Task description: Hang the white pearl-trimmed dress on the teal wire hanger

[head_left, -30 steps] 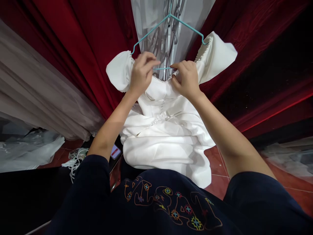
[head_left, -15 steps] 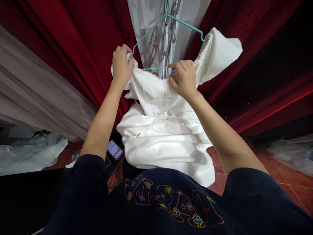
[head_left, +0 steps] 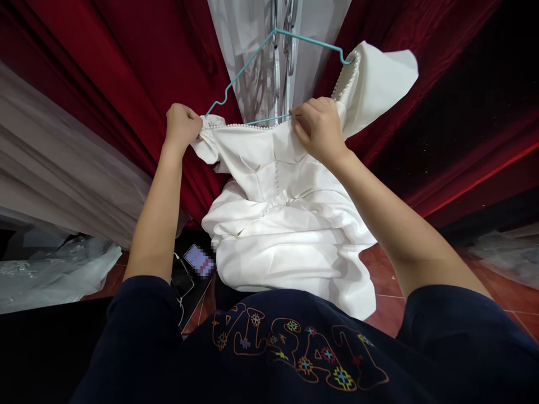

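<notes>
A white dress (head_left: 286, 252) with pearl beading along its neckline hangs in front of me, its skirt gathered in folds on my lap. My left hand (head_left: 182, 126) is closed on the dress's left sleeve, pulled out near the end of a thin turquoise hanger (head_left: 252, 59). With fingers bent around the top edge of the bodice, my right hand (head_left: 319, 126) grips the dress close to the hanger's lower bar. The right sleeve (head_left: 385, 84) sits over the hanger's other shoulder, by its notch. The hanger's hook runs out of view at the top.
Dark red curtains (head_left: 168, 73) hang on both sides, with a pale drape (head_left: 71, 151) at far left. A lit phone (head_left: 199, 261) lies low on the left beside a white cable. Sheer white fabric (head_left: 59, 272) is heaped at left, over red floor tiles (head_left: 385, 280).
My left hand has moved left and down, drawing the left sleeve outward and off the hanger's notch. The right hand stays on the bodice edge.
</notes>
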The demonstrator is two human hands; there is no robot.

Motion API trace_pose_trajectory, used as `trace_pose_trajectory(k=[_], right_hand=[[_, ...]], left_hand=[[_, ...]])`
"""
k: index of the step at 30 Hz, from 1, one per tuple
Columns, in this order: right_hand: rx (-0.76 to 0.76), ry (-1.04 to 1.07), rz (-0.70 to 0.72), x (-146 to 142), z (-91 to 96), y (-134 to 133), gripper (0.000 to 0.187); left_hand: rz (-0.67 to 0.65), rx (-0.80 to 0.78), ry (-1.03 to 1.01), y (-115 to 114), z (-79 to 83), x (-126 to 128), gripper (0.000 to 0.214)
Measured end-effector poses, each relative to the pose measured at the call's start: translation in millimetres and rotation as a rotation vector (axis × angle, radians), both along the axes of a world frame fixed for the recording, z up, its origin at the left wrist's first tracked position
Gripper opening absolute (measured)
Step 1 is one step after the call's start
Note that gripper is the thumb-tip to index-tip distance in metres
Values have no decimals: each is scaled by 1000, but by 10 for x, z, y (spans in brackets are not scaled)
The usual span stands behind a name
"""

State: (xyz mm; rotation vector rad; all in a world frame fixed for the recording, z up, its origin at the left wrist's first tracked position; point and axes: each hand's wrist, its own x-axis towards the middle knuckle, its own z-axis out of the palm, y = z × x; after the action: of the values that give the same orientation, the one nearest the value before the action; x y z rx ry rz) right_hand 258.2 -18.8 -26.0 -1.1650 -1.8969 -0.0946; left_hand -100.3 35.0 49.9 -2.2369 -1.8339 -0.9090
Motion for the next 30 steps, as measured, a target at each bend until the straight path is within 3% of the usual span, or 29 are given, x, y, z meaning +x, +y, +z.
trace_pose_trajectory(k=[4,6,8,11,13,16,19,23,26,30], right_hand=[[41,14,29,-16,-26,38,41],[68,25,44,-42,-36,62,36],[67,38,60,-59,-42,84,32],[52,35,43,-57,-42,104,31],[53,17,14,-44,-37,102,31],[58,-7,3,-26,-25,70,32],[56,-23,45,-17,-12,14,35],[45,-74,89,-14,8,-64,39],[66,-28,105,36,52,-102,38],[242,183,-122,232,179,-63,33]], left_hand=[[115,-431,-71,-103,-141,-73,20],[63,-561,-10,-189,-235,-18,11],[-120,-473,86,-321,-341,101,10],[-496,-138,222,-596,-447,378,20],[-637,31,268,-773,-437,598,27],[-624,176,283,-888,-334,899,30],[-484,206,176,-760,-281,1068,28],[-402,129,77,-472,-406,1081,35],[-417,145,122,-397,-496,1033,34],[-444,171,183,-442,-490,995,38]])
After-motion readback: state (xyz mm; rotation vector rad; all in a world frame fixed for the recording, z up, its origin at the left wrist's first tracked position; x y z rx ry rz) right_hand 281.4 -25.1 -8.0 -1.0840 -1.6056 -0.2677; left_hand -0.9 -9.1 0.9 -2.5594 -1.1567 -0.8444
